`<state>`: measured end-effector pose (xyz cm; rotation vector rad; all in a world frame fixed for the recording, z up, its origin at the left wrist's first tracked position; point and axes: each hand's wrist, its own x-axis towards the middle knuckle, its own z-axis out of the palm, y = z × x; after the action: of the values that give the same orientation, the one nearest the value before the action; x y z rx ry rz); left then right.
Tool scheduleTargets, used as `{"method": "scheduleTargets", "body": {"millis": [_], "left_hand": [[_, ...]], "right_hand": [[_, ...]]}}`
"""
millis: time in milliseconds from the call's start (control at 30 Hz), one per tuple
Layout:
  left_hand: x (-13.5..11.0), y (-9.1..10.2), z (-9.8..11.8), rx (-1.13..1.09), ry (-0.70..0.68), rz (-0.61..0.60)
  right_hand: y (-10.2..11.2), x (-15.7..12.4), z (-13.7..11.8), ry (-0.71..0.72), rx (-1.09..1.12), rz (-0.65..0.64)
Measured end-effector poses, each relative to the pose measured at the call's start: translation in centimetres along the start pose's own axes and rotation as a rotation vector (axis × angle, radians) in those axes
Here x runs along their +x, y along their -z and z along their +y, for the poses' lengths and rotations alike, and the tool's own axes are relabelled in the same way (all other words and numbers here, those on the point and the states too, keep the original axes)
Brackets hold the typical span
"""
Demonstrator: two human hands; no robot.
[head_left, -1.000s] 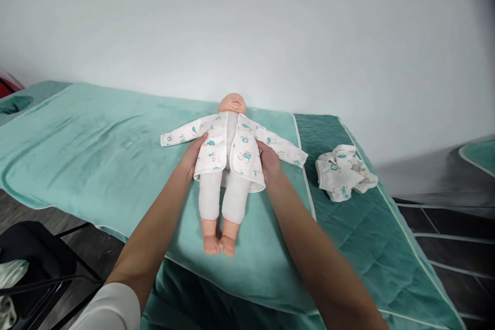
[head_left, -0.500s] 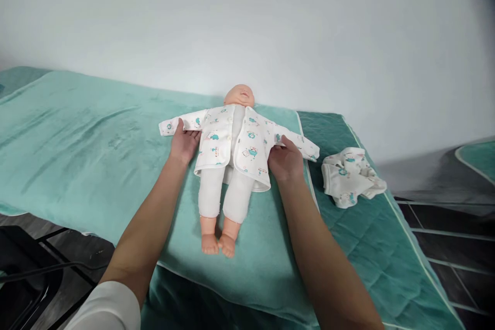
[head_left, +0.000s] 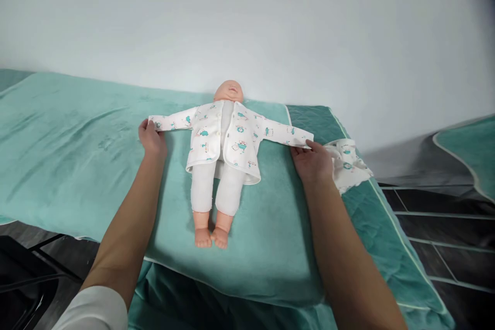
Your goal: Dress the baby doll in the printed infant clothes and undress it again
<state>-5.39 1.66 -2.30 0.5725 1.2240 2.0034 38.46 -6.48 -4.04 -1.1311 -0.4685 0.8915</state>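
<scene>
A baby doll (head_left: 203, 188) lies on its back, head toward the wall and bare feet toward me. It wears a white printed jacket (head_left: 242, 144), unfastened down the front, with both sleeves stretched out sideways. My left hand (head_left: 152, 137) pinches the cuff end of the sleeve on the left. On the right, my right hand (head_left: 314, 160) grips the other sleeve near its cuff, thumb on top and fingers underneath. The doll's hands do not show; the sleeves cover them.
A crumpled white printed garment (head_left: 350, 165) lies just beyond my right hand, partly hidden by it. Green blankets (head_left: 96, 165) cover the bed, which meets a pale wall (head_left: 247, 20). A black chair (head_left: 23, 278) stands at lower left, and dark floor tiles (head_left: 444, 232) show at right.
Both hands have slid outward along the sleeves, from near the upper arms to the cuffs. The right sleeve now lies straighter. The view has shifted slightly.
</scene>
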Motion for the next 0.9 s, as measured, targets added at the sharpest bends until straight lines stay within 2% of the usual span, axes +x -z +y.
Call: {"method": "scheduleTargets", "body": {"millis": [100, 200, 300, 400, 500, 600, 667, 767, 900], "left_hand": [[-1.9, 0.3, 0.2, 0.214, -0.238, 0.058], [-4.1, 0.7, 0.5, 0.431, -0.397, -0.066], [-6.1, 0.9, 0.8, 0.52, -0.471, -0.184], [-8.0, 1.2, 1.2, 0.537, -0.464, -0.302], [-10.1, 2.4, 1.8, 0.585, -0.405, -0.445], [-12.5, 4.3, 2.6, 0.671, -0.348, -0.582], [-14.0, 5.8, 3.3, 0.728, -0.321, -0.665], [-15.8, 7.8, 4.1, 0.759, -0.312, -0.731], [-17.9, 9.6, 5.1, 0.8, -0.379, -0.763]], "right_hand": [[-0.1, -1.6, 0.5, 0.176, -0.166, 0.158], [0.1, -4.5, 0.6, 0.415, -0.416, 0.111], [1.0, -7.9, -0.2, 0.725, -0.74, 0.007], [2.4, -10.4, -1.2, 0.871, -0.954, 0.055], [4.5, -10.9, -2.1, 0.808, -1.128, 0.225], [7.1, -9.6, -2.7, 0.603, -1.222, 0.328], [8.6, -8.4, -3.2, 0.455, -1.313, 0.299], [10.1, -7.4, -4.5, 0.345, -1.398, 0.204], [10.1, -9.5, -7.6, 0.328, -1.21, 0.168]]}}
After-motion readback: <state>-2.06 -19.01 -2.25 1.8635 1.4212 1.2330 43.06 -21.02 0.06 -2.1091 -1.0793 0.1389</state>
